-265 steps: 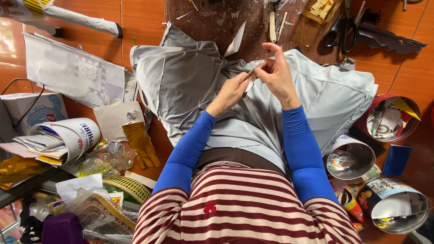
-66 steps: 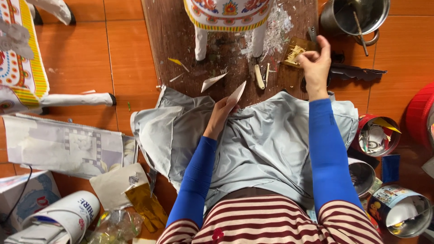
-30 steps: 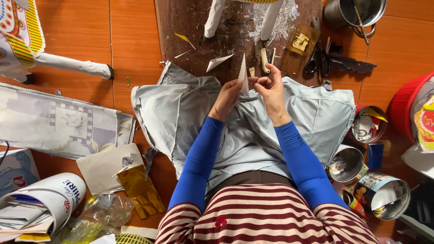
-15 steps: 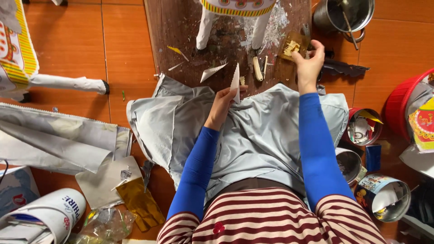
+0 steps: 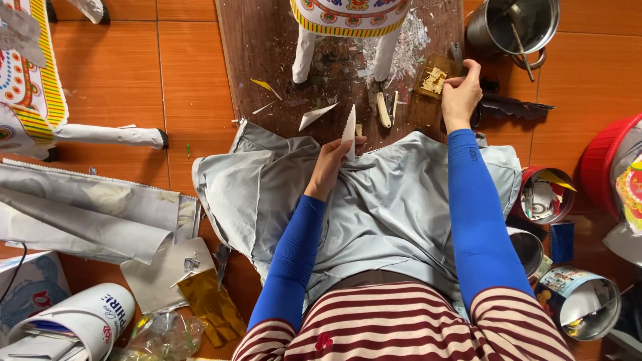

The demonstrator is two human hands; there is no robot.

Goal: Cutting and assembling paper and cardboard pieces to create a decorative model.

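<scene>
Left hand [image 5: 331, 160] held over the grey cloth [image 5: 388, 207] spread across the lap. Its fingers [image 5: 354, 142] are pinched on the lower end of a white pointed paper strip [image 5: 349, 127], which stands nearly upright, tip toward the wooden board [image 5: 267, 47]. Strip sits between thumb and fingertips; upper part free.

Right hand [image 5: 460, 93] is farther out, at the far right edge of the board. Fingers curled narrow, touching a small brown block with pale scraps [image 5: 435, 79]; cannot tell whether anything is gripped. The two hands are well apart.

Between the hands on the board: a second white paper sliver [image 5: 314, 115], a small pale-handled tool [image 5: 382, 110], yellow shavings, white paper crumbs. Beyond them stand the white legs of a painted paper figure [image 5: 348, 17].

Right of the lap: open tins [image 5: 545, 197] with scraps, a red tub [image 5: 605, 160]. Beyond the right hand, a steel pot [image 5: 515, 23]. Left, on the orange tiled floor [image 5: 187, 60]: silver-grey paper sheets [image 5: 87, 207], a rolled printed sheet [image 5: 80, 321], gold foil [image 5: 214, 304].
</scene>
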